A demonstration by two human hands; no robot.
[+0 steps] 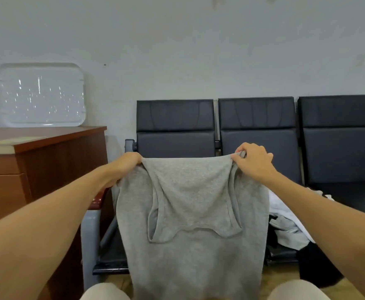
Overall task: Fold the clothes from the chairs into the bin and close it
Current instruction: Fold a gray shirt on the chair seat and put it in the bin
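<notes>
I hold a grey garment (192, 252) up in front of me, in front of a row of black chairs (257, 135). My left hand (127, 162) grips its upper left edge and my right hand (254, 161) pinches its upper right edge. The top part is folded forward and hangs down over the front. A pile of white, grey and black clothes (285, 226) lies on the seat to the right, partly hidden by my right arm. A clear plastic bin lid (41, 95) leans against the wall on the wooden cabinet. The bin itself is not in view.
A brown wooden cabinet (54, 161) with drawers stands at the left, close to the chairs. A grey metal armrest and frame (89, 230) of the chair row sit between cabinet and garment. My knees (103, 292) show at the bottom edge.
</notes>
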